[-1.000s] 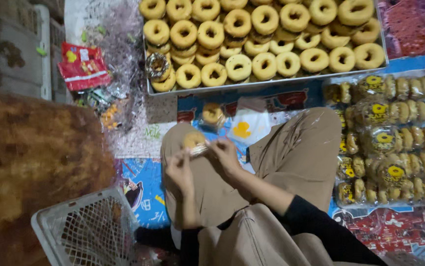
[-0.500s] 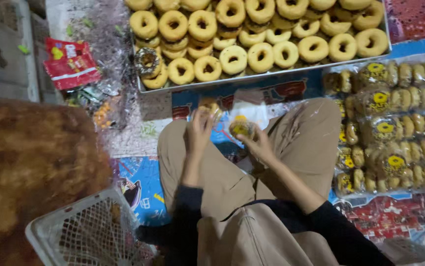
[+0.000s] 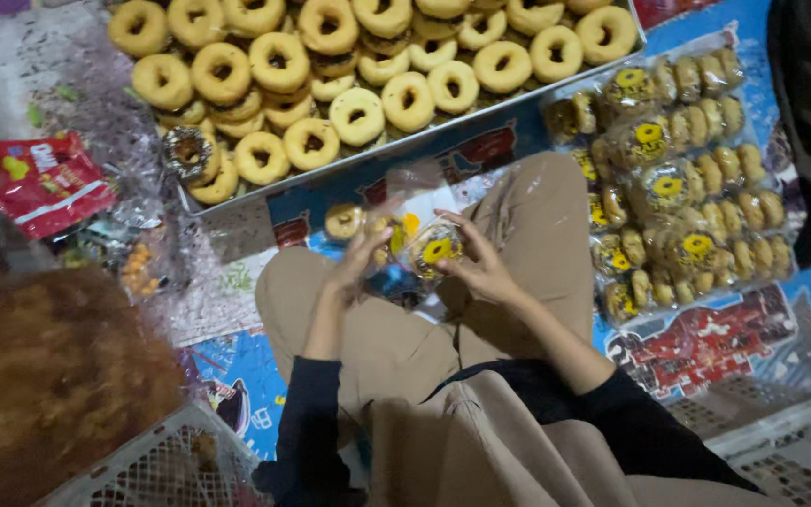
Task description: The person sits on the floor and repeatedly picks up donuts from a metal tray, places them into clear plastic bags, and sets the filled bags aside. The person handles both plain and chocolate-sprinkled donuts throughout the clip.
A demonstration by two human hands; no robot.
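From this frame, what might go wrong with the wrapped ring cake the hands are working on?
Both hands, left hand and right hand, hold the wrapped ring cake above the lap, not over the tray; a loose grip might drop it onto the mat. The clear wrap sticks up loose and may come open. A bare ring cake lies near the knee and might get knocked.

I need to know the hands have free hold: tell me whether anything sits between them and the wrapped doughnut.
Nothing visible does. The left hand and right hand both touch the wrapped doughnut directly, above the knees; only its own clear wrapper lies between fingers and doughnut.
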